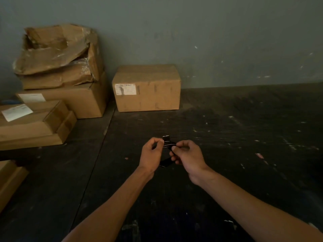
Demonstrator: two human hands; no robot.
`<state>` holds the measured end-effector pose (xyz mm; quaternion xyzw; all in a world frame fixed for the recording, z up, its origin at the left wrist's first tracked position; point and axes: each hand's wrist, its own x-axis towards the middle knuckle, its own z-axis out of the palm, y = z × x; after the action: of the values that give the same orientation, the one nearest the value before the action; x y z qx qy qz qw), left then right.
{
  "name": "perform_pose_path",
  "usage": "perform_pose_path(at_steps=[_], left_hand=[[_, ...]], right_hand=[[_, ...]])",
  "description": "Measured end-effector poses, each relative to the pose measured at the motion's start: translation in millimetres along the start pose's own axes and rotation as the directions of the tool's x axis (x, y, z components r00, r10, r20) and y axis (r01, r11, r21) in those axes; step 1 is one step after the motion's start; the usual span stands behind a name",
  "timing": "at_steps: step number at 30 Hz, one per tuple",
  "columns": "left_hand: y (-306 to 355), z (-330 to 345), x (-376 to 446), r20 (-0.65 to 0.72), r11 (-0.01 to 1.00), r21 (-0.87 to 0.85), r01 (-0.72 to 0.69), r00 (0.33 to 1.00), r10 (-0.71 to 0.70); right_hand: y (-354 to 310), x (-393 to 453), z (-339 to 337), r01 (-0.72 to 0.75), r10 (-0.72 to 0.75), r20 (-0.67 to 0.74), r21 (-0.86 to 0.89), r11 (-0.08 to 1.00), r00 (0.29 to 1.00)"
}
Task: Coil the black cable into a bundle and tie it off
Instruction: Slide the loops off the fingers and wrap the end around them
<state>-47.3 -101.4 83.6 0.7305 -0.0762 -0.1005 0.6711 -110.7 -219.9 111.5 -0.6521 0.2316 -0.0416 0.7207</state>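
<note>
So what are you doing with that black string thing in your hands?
A person is holding a small black cable bundle up over a dark floor. The left hand and the right hand both pinch it near the top, where something thin and pale crosses it, maybe a tie. It is too dark to tell whether it is fastened. Cardboard boxes sit by the wall behind.

Single head-worn wide-angle view, looking forward and down across a dark tabletop (227, 137) toward a grey-green wall (209, 32) filling the top of the frame. Both forearms enter from the bottom edge, the hands close to the lens at centre. Cardboard boxes (146, 88) occupy the upper left, farther off.
</note>
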Motion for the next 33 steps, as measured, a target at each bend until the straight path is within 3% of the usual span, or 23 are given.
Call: perform_pose_path(at_steps=[7,10,11,14,17,20,28,33], left_hand=[[-1,-1,0,0.013,0.99,0.099,-0.098,0.995,0.097],[-2,-2,2,0.009,0.988,0.114,-0.106,0.994,0.106],[-1,-2,2,0.011,0.986,0.125,-0.112,0.994,0.111],[2,1,1,0.034,0.98,0.155,-0.121,0.993,0.117],[7,2,0,0.067,0.969,0.205,-0.141,0.989,0.13],[10,1,-1,0.099,0.96,0.232,-0.154,0.986,0.134],[17,-5,-8,0.212,0.958,0.211,-0.195,0.966,0.15],[24,-8,-9,0.276,0.946,0.254,-0.203,0.952,0.131]], right_hand=[[-6,4,-5,0.083,-0.084,0.111,0.014,0.996,0.99],[-7,6,-7,0.216,-0.189,0.153,-0.186,0.959,0.97],[-6,7,-8,0.317,-0.285,0.143,-0.324,0.891,0.948],[-5,10,-13,0.554,-0.56,0.214,-0.621,0.555,0.8],[-7,18,-19,0.634,-0.648,0.324,-0.703,0.324,0.69],[-10,21,-23,0.664,-0.648,0.4,-0.714,0.222,0.648],[-9,29,-32,0.651,-0.635,0.346,-0.681,0.336,0.69],[-3,28,-35,0.662,-0.636,0.351,-0.662,0.351,0.687]])
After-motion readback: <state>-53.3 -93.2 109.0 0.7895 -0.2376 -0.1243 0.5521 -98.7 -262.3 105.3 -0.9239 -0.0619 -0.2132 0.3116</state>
